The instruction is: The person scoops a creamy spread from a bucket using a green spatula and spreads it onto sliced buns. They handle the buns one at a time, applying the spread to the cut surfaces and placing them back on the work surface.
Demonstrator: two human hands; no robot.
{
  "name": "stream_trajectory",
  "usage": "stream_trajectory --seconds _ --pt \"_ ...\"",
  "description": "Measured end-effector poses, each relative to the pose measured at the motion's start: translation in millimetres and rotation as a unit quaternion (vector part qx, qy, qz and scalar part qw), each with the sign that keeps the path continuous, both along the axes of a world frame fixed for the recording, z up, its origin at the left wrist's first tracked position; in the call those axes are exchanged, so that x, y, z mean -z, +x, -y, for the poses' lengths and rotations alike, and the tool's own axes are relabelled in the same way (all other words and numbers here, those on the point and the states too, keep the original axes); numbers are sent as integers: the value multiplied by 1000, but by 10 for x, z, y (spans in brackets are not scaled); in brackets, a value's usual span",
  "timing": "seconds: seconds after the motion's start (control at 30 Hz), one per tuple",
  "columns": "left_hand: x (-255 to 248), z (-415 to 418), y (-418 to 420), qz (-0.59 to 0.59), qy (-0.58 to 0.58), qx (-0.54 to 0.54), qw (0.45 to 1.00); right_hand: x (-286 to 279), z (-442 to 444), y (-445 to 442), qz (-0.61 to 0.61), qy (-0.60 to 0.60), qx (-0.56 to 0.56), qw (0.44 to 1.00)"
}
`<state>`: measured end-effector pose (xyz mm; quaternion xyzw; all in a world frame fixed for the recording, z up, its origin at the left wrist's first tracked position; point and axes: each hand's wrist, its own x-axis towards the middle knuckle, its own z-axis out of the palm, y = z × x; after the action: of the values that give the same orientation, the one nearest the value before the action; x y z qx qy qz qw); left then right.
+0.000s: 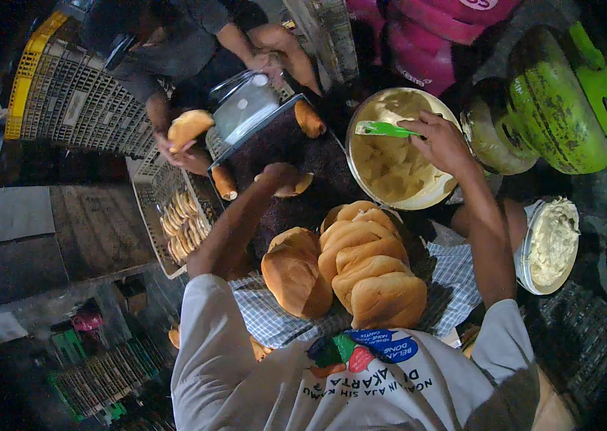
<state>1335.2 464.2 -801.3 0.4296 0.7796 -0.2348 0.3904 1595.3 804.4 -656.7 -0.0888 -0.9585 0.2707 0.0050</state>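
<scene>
My left hand (280, 175) grips a bread bun (301, 186) over a tray filled with dark brown crumbs or sprinkles (265, 141). In my right hand (439, 141) is a spatula with a green handle (387, 129). Its pale-smeared blade is above a round tub of beige cream (384, 167). Closer to my body lies a pile of golden bread buns (370, 258), with a larger rounded bread (297, 272) beside it. Two brown rolls, one at the tray's left (223, 182) and one at its right (310, 119), rest at its far corners.
Across the tray a co-worker's hand (175, 151) holds a bun near a clear container (247, 105). A crate of filled buns (182, 223) stands left. Right are a tub of pale cream (552, 242), a green gas cylinder (553, 108) and pink cylinders (422, 48).
</scene>
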Motion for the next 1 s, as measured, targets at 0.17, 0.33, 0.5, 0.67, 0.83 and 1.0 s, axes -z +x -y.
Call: stream_trajectory --seconds 0.17,0.33,0.5,0.67,0.83,1.0 --pt "64 -130 -983 143 155 -255 944 147 -91 58 -78 65 7 995" --pt "292 -498 -737 112 407 -348 837 246 -223 27 16 50 15 998" --pt "-762 -256 494 57 405 -305 860 462 -209 46 233 71 1 970" --pt "-1727 826 1970 -52 524 -124 841 1253 146 -273 344 84 -95 930" --pt "-1670 1247 2687 -14 436 -44 899 2159 316 -231 264 129 -143 945" --pt "-1738 1282 2690 -66 412 -64 907 1912 294 -221 282 23 -218 934"
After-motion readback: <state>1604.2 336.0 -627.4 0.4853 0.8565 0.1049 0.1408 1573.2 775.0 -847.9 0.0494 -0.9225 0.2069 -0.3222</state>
